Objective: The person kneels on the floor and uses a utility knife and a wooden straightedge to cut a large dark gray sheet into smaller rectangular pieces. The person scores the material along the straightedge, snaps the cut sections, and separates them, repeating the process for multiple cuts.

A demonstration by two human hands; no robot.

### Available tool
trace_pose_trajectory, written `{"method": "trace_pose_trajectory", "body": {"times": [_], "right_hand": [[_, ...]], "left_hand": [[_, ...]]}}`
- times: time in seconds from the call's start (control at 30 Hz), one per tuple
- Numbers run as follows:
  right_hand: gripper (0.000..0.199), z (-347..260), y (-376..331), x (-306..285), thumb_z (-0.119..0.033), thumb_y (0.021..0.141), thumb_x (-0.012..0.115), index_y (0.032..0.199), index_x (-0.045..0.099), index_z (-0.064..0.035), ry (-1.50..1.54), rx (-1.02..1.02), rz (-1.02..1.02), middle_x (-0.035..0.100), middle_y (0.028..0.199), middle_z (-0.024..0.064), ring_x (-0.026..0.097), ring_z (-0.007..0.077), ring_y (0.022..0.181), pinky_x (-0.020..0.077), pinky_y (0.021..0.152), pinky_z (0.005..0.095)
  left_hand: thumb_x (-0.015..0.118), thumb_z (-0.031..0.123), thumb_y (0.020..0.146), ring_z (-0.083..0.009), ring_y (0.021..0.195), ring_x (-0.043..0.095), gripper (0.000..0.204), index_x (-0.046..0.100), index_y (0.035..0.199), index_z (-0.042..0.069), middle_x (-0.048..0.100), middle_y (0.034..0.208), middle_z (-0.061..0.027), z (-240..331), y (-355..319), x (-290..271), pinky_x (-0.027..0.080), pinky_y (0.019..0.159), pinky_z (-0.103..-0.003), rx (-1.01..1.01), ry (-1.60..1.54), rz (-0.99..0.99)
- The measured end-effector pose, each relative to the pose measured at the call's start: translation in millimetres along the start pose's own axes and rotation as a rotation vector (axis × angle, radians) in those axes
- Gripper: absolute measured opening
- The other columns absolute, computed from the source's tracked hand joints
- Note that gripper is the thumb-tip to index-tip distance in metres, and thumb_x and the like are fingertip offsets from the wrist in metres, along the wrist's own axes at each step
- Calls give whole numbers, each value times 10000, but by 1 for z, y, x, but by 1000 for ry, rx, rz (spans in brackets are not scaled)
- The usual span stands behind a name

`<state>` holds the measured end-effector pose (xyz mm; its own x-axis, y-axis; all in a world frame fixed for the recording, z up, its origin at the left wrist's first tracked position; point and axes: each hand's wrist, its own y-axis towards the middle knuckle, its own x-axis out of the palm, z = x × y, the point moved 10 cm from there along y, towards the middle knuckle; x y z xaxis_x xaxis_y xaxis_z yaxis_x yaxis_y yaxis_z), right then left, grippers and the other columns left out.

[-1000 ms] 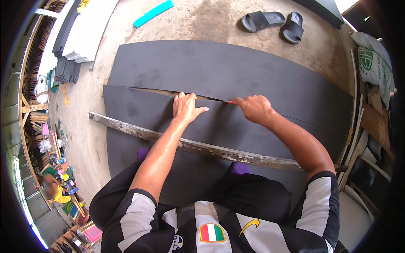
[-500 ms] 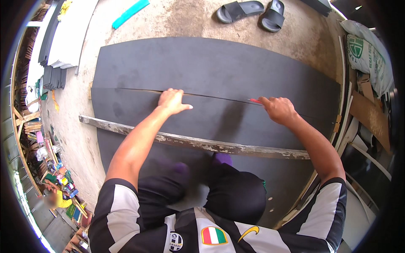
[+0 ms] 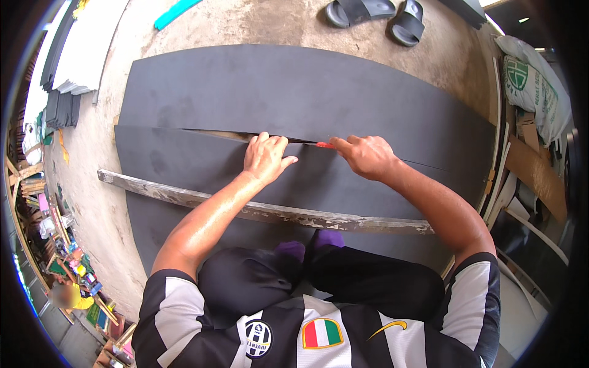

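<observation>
A large dark grey sheet [image 3: 294,86] lies spread before me, split by a long cut running left to right. The cut gapes at its left part and narrows to a thin line at the right. My left hand [image 3: 267,157] hooks its fingers over the near edge of the gap, with the thumb stretched out on top. Just to the right, my right hand [image 3: 368,156] is closed around a red cutter knife [image 3: 325,145]; its blade points left into the cut. Most of its handle is hidden in the fist.
A worn, paint-flaked wooden strip [image 3: 276,213] crosses the sheet between the cut and my knees. Black slippers [image 3: 406,23] and a turquoise strip [image 3: 178,13] lie beyond on the floor. Stacked sheets [image 3: 86,55] stand left; a white sack [image 3: 532,86] and scrap boards line the right. Another person [image 3: 73,295] sits far left.
My right hand has drawn the knife leftward along the cut, closer to my left hand. The gap has widened, and my left hand has shifted slightly right. My legs have shifted too.
</observation>
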<state>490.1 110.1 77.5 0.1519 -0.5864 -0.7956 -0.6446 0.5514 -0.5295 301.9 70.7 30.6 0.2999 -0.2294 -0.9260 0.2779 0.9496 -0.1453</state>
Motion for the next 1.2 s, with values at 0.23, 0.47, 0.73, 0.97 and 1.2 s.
{"method": "trace_pose_trajectory", "body": {"times": [0.23, 0.47, 0.73, 0.97, 1.2], "right_hand": [[318, 8, -2, 14, -152, 1048, 520, 1360, 575, -125, -48, 2, 10, 743, 957, 144, 764, 338, 793, 615, 649, 466], [348, 97, -75, 44, -105, 1014, 545, 1358, 583, -138, -274, 183, -233, 768, 949, 111, 779, 309, 860, 620, 714, 443], [367, 145, -163, -11, -118, 1017, 562, 1382, 549, -156, -274, 338, -190, 741, 1056, 121, 765, 323, 940, 613, 757, 462], [399, 125, -137, 3, -105, 1012, 544, 1410, 523, -125, -98, 180, -69, 722, 1115, 142, 760, 337, 958, 620, 763, 460], [451, 131, -135, 36, -97, 989, 569, 1438, 522, -109, -3, 33, 17, 726, 1092, 154, 771, 342, 886, 626, 676, 471]], "left_hand": [[860, 462, 821, -244, 938, 596, 441, 695, 1011, 101, 715, 947, -14, 3, -2, -9, 483, 883, -417, 13, -36, 57], [853, 474, 828, -250, 962, 612, 454, 689, 1016, 94, 720, 1025, -12, 5, -12, -4, 497, 913, -426, 22, -39, 28], [817, 524, 869, -333, 1063, 697, 548, 721, 1080, 28, 760, 1021, -164, 9, 27, 3, 552, 944, -479, -94, 9, -365], [787, 540, 895, -375, 1050, 737, 577, 716, 1044, -13, 766, 1033, -197, 136, 81, 80, 587, 901, -509, 55, -46, -644], [793, 460, 914, -310, 1024, 653, 461, 658, 1066, 46, 723, 959, -101, 180, 67, 72, 492, 948, -474, 2, 6, -233]]}}
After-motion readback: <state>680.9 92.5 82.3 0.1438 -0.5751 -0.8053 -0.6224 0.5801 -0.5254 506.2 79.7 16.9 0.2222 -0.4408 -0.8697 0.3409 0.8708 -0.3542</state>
